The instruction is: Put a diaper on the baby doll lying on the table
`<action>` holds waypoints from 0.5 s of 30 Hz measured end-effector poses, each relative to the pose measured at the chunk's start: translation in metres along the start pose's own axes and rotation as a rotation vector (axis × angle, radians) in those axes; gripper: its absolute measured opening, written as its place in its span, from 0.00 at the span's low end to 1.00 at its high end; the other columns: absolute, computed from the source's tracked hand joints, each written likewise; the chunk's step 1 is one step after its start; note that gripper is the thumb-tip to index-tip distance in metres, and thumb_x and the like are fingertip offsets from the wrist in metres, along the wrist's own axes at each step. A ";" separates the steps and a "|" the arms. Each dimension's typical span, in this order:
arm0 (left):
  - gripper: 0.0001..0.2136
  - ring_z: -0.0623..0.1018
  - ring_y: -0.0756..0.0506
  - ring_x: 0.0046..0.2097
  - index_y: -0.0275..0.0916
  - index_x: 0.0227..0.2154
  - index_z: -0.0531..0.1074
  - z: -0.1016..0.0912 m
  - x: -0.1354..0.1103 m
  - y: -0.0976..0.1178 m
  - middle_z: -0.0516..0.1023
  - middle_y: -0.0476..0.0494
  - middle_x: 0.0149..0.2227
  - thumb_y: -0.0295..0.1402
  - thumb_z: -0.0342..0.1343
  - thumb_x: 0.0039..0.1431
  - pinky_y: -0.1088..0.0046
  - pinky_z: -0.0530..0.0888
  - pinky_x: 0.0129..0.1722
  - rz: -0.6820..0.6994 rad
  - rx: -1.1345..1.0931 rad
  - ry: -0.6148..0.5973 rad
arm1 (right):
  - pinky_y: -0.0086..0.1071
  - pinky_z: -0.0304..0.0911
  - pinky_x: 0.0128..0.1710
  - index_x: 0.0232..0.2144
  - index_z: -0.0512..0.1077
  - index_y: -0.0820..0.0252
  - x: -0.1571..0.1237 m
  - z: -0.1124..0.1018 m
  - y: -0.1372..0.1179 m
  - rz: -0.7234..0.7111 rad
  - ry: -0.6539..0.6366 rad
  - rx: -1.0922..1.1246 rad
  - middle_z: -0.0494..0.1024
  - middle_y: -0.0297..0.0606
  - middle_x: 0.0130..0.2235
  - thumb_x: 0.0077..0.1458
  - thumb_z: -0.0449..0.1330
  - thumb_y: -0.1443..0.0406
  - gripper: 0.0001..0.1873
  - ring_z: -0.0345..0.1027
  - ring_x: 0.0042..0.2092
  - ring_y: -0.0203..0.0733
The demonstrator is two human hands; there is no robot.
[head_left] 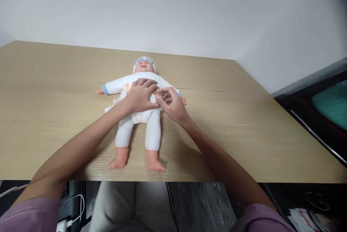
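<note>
Doll (153, 132) lies on its back on the desk (230, 134), feet toward the near edge. Left hand (141, 95): thumb and fingers apart, over the diaper (142, 117) front. Right hand (172, 104): curled beside the waist; whether its grip is clamped cannot be told. Uneven pulling could skew the diaper; the loose flap (108, 108) could fold under.

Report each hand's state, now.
Left hand: open, laid across the middle of the doll.
Right hand: fingers curled by the diaper; whether it grips anything cannot be told.
</note>
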State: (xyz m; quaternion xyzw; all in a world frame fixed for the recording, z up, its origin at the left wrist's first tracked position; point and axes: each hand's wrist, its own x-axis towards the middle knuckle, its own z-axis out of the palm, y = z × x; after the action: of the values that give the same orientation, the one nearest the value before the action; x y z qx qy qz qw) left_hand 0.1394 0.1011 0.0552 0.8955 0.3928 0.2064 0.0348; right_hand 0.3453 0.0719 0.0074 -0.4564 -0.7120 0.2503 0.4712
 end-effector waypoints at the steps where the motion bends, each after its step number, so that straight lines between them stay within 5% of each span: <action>1: 0.23 0.72 0.25 0.70 0.45 0.59 0.79 0.001 0.000 -0.001 0.79 0.36 0.69 0.49 0.67 0.66 0.39 0.68 0.71 -0.002 -0.007 0.001 | 0.45 0.79 0.53 0.55 0.78 0.52 -0.006 -0.003 -0.002 -0.063 0.010 -0.048 0.83 0.47 0.56 0.74 0.60 0.41 0.25 0.79 0.53 0.51; 6: 0.32 0.71 0.24 0.70 0.43 0.65 0.74 0.003 0.000 -0.003 0.78 0.33 0.69 0.54 0.69 0.65 0.39 0.66 0.72 -0.023 -0.032 0.010 | 0.57 0.60 0.80 0.71 0.75 0.51 -0.024 -0.007 -0.001 -0.280 -0.064 -0.129 0.77 0.49 0.72 0.82 0.52 0.51 0.26 0.68 0.75 0.56; 10: 0.29 0.71 0.23 0.69 0.44 0.62 0.73 0.002 0.000 -0.003 0.78 0.32 0.68 0.53 0.68 0.66 0.39 0.67 0.70 -0.022 -0.033 0.002 | 0.59 0.58 0.81 0.72 0.73 0.49 -0.027 -0.004 0.000 -0.269 -0.073 -0.112 0.73 0.46 0.76 0.82 0.51 0.51 0.27 0.64 0.78 0.56; 15: 0.26 0.72 0.24 0.69 0.43 0.57 0.73 0.000 0.001 0.001 0.80 0.32 0.64 0.53 0.68 0.65 0.40 0.69 0.69 -0.050 -0.035 0.015 | 0.53 0.66 0.76 0.63 0.77 0.51 -0.027 -0.001 0.001 -0.220 0.066 -0.008 0.81 0.48 0.67 0.82 0.52 0.50 0.21 0.73 0.71 0.52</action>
State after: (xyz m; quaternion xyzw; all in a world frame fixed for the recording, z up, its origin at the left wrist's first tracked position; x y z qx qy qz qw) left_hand 0.1401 0.1011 0.0555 0.8831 0.4115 0.2191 0.0529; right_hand 0.3501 0.0480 -0.0046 -0.3854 -0.7428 0.1792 0.5173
